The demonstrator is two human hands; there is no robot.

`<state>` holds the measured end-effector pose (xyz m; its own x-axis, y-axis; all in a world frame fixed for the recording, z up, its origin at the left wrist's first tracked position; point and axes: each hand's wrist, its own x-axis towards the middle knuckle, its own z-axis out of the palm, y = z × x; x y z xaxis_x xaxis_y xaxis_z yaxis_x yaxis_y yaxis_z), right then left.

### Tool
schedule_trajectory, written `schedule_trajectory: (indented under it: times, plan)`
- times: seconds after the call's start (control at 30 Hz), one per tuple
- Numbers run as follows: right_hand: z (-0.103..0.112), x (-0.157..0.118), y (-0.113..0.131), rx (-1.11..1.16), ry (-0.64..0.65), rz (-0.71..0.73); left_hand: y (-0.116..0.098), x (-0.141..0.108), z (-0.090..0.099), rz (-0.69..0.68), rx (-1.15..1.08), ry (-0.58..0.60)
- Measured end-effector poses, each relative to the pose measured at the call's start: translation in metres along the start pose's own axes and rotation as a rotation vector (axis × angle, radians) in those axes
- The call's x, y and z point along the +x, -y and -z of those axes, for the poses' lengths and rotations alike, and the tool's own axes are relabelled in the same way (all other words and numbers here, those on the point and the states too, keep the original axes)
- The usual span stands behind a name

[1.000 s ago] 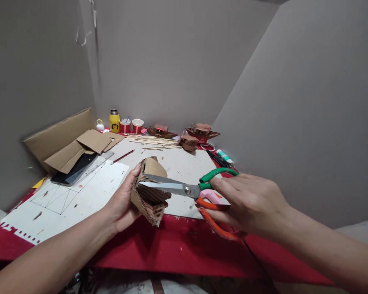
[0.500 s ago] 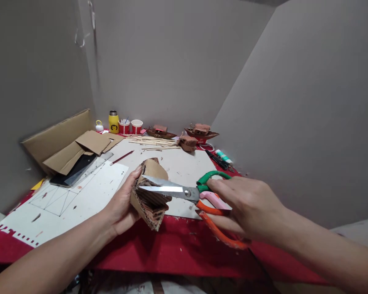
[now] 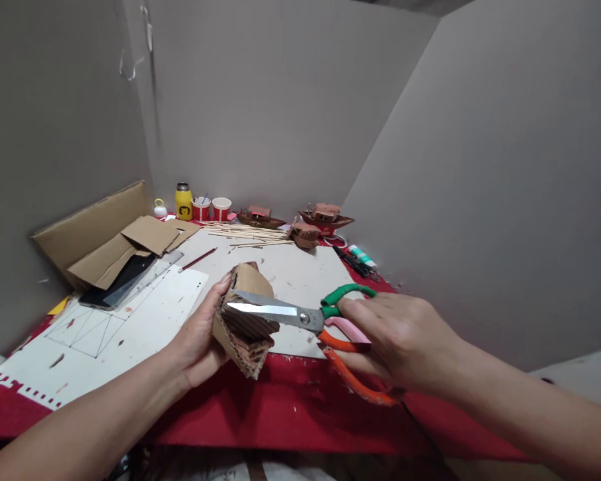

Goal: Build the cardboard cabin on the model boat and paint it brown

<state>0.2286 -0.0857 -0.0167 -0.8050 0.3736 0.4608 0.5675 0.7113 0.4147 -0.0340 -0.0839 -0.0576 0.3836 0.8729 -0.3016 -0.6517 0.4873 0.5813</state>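
Observation:
In my left hand (image 3: 203, 337) is a small folded cardboard piece (image 3: 253, 280), brown with corrugated edges and a hollow middle, held above the table's front part. My fingers behind it are hidden. My right hand (image 3: 395, 334) grips a pair of scissors (image 3: 308, 318) by its green and orange handles. The blades point left and lie over the cardboard's upper edge, nearly closed together. Whether the edge sits between the blades I cannot tell.
On the red-covered table (image 3: 300, 407) lie a drawing sheet (image 3: 170, 321), a pencil (image 3: 197, 260), thin sticks (image 3: 250, 234) and cardboard sheets (image 3: 150, 234). Model boats (image 3: 325, 214), paper cups (image 3: 221, 210) and a yellow bottle (image 3: 183, 202) stand at the back. A glue tube (image 3: 363, 256) lies right.
The scissor blades have drawn closer together at the cardboard's edge. Both hands keep almost the same place, and the view has shifted slightly.

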Motion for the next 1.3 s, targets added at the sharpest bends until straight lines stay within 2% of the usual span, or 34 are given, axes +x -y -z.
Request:
schedule_trajectory:
  times: [0.17, 0.5, 0.7, 1.0, 1.3]
  plan:
    - [0.002, 0.001, 0.0, -0.08, -0.02, -0.023, 0.0, -0.001, 0.0, 0.008, 0.003, -0.019]
    - [0.006, 0.001, -0.003, -0.154, -0.142, -0.047, -0.006, -0.011, -0.016, -0.038, -0.03, -0.072]
    - [0.003, 0.005, 0.0, -0.197, -0.183, -0.034, -0.004, -0.008, -0.01, -0.013, 0.001, -0.02]
    - [-0.001, 0.007, 0.0, -0.256, -0.143, -0.028, -0.003, -0.007, -0.011, -0.017, 0.004, 0.009]
    - [0.003, 0.007, -0.001, -0.246, -0.108, -0.018, -0.001, -0.003, -0.009, -0.003, -0.023, -0.087]
